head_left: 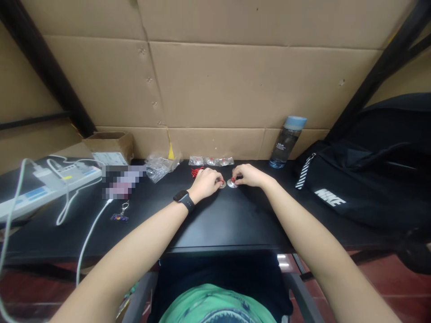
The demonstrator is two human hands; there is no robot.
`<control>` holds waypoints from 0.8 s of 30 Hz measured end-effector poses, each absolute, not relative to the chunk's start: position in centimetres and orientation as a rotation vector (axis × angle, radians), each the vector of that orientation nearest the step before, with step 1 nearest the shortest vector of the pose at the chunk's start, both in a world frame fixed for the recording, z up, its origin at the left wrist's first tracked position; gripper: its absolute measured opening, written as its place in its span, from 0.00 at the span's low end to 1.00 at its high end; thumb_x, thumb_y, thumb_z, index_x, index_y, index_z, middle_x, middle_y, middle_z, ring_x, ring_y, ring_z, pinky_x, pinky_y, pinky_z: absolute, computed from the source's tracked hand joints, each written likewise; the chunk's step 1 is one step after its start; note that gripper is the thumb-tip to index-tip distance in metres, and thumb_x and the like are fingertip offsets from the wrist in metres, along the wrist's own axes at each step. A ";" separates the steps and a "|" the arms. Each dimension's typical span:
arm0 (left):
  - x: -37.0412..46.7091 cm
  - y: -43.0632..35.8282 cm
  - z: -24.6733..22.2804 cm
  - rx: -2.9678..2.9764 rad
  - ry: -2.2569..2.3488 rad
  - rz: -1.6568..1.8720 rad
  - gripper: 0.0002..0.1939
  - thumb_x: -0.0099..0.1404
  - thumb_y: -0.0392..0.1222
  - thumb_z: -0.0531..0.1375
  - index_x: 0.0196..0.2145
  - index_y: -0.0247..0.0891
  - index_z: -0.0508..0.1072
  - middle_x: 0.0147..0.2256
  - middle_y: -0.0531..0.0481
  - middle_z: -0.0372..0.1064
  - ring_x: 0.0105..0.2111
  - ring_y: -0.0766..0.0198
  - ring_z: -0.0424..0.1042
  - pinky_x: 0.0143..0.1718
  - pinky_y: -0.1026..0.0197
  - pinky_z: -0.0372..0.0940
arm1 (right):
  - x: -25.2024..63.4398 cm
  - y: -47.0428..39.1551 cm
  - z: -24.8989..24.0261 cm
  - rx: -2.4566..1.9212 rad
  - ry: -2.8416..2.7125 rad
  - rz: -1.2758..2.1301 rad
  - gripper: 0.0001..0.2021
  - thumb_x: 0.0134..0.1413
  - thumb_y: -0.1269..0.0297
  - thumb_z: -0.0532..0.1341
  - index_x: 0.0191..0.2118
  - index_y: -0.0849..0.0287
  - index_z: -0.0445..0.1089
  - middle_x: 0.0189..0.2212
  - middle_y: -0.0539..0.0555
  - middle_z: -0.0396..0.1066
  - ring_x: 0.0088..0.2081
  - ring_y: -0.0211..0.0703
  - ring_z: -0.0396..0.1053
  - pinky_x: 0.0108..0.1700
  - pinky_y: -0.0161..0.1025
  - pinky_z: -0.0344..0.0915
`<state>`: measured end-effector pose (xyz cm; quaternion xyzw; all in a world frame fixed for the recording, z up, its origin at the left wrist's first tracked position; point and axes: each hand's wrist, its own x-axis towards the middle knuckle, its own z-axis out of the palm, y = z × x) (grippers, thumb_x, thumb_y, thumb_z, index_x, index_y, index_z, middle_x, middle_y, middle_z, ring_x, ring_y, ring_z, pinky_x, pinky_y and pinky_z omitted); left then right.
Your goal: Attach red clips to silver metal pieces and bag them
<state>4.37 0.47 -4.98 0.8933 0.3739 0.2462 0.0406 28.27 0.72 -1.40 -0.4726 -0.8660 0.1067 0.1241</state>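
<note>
My left hand (pixel 206 181) is closed in a pinch on a small silver disc (pixel 222 185) that resembles a finger cymbal. Its fingers partly cover that disc. Just to the right, my right hand (pixel 248 174) pinches the red top of a second silver disc (pixel 232 184), whose wide face points down at the black table (pixel 222 224). The two discs are side by side, a small gap apart. Behind my left hand lies a bundle of red cord (pixel 196 172). A row of clear packets (pixel 211 161) with similar silver-and-red pieces sits against the cardboard wall.
Crumpled clear plastic (pixel 161 167) and an open cardboard box (pixel 111 144) are at the back left. A white power strip (pixel 50 186) with cables, a pixelated item (pixel 123 181) and a keychain (pixel 120 217) lie left. A water bottle (pixel 286 142) and black bag (pixel 363 179) stand right.
</note>
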 end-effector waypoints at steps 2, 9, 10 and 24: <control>4.4 0.5 -5.0 2.743 1.158 0.759 0.08 0.68 0.41 0.60 0.38 0.44 0.80 0.38 0.49 0.78 0.44 0.53 0.71 0.48 0.53 0.60 | 28.3 0.7 -1.3 -1.406 -2.522 0.341 0.07 0.46 0.71 0.72 0.34 0.55 0.82 0.35 0.51 0.80 0.37 0.45 0.75 0.41 0.36 0.65; 4.0 0.2 -4.3 2.776 1.230 0.780 0.07 0.68 0.38 0.57 0.38 0.42 0.76 0.37 0.48 0.78 0.42 0.52 0.73 0.48 0.51 0.59 | 27.9 0.5 -1.4 -1.420 -2.550 0.326 0.07 0.48 0.73 0.70 0.34 0.55 0.82 0.34 0.51 0.80 0.37 0.44 0.76 0.41 0.36 0.65; 3.9 0.1 -4.3 2.786 1.226 0.773 0.07 0.67 0.37 0.57 0.40 0.42 0.76 0.37 0.48 0.78 0.42 0.52 0.73 0.48 0.52 0.59 | 27.9 0.5 -1.4 -1.418 -2.549 0.318 0.09 0.48 0.73 0.70 0.36 0.55 0.82 0.35 0.51 0.80 0.38 0.44 0.76 0.41 0.35 0.65; 4.6 -0.7 -4.1 2.955 1.196 0.675 0.09 0.69 0.39 0.57 0.35 0.42 0.77 0.34 0.48 0.76 0.40 0.54 0.70 0.46 0.51 0.52 | 27.8 0.3 -1.7 -1.358 -2.529 0.285 0.10 0.54 0.71 0.65 0.41 0.56 0.80 0.35 0.52 0.81 0.36 0.43 0.77 0.40 0.33 0.66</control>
